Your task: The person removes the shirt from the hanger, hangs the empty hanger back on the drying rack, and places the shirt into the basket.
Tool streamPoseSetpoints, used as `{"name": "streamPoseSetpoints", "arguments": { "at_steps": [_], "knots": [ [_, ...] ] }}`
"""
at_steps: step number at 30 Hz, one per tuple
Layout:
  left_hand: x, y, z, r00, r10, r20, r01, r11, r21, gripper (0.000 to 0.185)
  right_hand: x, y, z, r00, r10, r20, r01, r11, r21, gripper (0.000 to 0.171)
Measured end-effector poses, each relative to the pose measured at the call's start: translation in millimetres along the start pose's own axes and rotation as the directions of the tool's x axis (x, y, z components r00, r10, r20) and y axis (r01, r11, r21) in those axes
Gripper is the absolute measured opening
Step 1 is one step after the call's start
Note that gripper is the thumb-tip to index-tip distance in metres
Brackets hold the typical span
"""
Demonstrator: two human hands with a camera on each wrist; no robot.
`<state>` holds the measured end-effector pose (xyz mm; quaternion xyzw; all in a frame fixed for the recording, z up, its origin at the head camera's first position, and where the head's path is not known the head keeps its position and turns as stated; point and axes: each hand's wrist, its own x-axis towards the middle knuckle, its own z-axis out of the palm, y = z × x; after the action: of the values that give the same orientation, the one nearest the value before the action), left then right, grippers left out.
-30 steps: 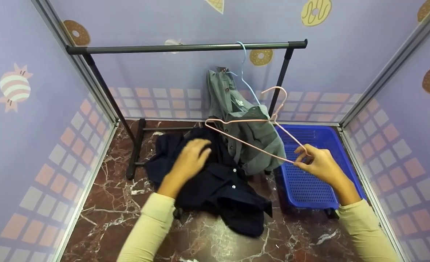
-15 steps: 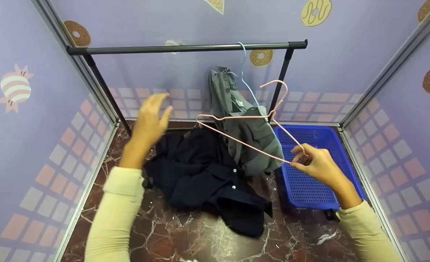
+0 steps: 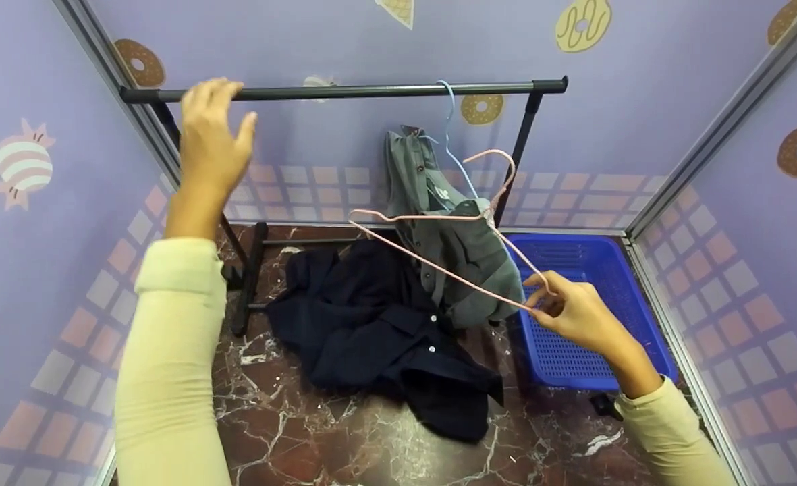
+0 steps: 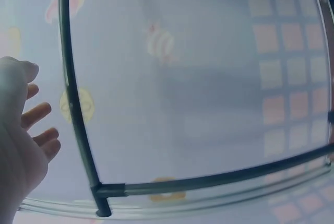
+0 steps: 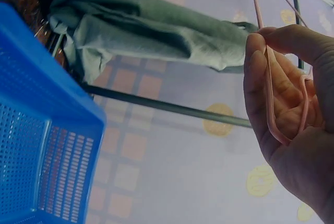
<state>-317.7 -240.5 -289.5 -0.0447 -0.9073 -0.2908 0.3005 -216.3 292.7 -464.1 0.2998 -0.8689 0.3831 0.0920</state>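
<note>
- Pink wire hanger (image 3: 449,233) pinched at one end by the right hand (image 3: 570,314), fingers and thumb curled round the wire; its hook points up toward the rail.
- Left hand (image 3: 210,138) raised with fingers spread and loose, holding nothing, just in front of the dark rail (image 3: 344,90) near its left end; the wrist view shows the fingers apart from the bar.
- Blue perforated basket (image 3: 587,317) lies on the floor under the right hand; I see nothing in the part that shows.
- Grey shirt (image 3: 452,229) hangs from a light blue hanger (image 3: 449,125) on the rail, behind the pink hanger.
- Dark navy shirt (image 3: 385,331) lies crumpled on the marbled brown floor (image 3: 344,445), left of the basket.
- Lilac walls (image 3: 344,40) carry doughnut and sweet prints.
- Both forearms in pale yellow sleeves; the left arm reaches up, the right is held low.
</note>
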Motion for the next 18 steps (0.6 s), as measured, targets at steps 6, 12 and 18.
{"name": "streamPoseSetpoints", "arguments": {
  "at_steps": [6, 12, 18],
  "knots": [
    [24.6, 0.4, -12.7, 0.999, -0.036, 0.029, 0.034, 0.996, 0.080, 0.044, 4, -15, 2, 1.000, -0.013, 0.019, 0.012, 1.000, 0.015, 0.040],
    [36.5, -3.0, -12.5, 0.986, -0.112, 0.122, 0.099, 0.989, 0.110, 0.046, 13, -29, 4, 1.000, 0.000, 0.023, 0.000, 1.000, -0.014, 0.043],
    [37.1, -10.7, -7.0, 0.981, -0.154, 0.121, 0.141, 0.984, 0.107, 0.038, 26, -42, 5, 1.000, 0.004, 0.006, -0.004, 0.999, -0.049, 0.041]
  ]
}}
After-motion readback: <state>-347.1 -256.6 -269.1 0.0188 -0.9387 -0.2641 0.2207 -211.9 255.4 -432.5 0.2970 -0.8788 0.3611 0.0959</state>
